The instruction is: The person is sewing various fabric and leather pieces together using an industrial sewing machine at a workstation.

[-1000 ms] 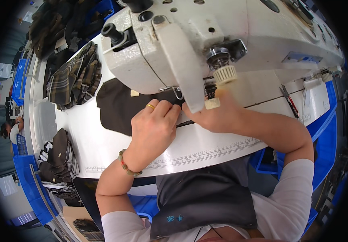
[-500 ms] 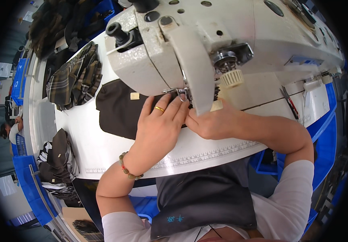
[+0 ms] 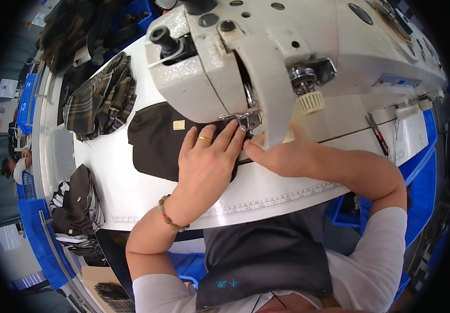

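From where I'm standing, the dark cloth (image 3: pixel 154 143) lies flat on the white table (image 3: pixel 115 193), its right end under the sewing machine (image 3: pixel 193 86), w/ a small pale tag (image 3: pixel 179 124) on top. L hand (image 3: pixel 207 159) is palm down on it, fingers straight & a bit apart, tips right by the metal foot (image 3: pixel 248 121); gold ring (image 3: pixel 204 139) on one finger, bead bracelet (image 3: pixel 167 215) at the wrist. R hand (image 3: pixel 287 156) is half curled at the cloth's right end, thumb near the L fingertips; machine hides part of it, so can't tell if it's pinching cloth. Plaid pile (image 3: pixel 99 99) sits to the left, approx. level w/ the machine head, & a dark pile (image 3: pixel 81 201) nearer the person, also left. Red-and-black snips (image 3: pixel 377 134) lie over on the right, well apart from both hands
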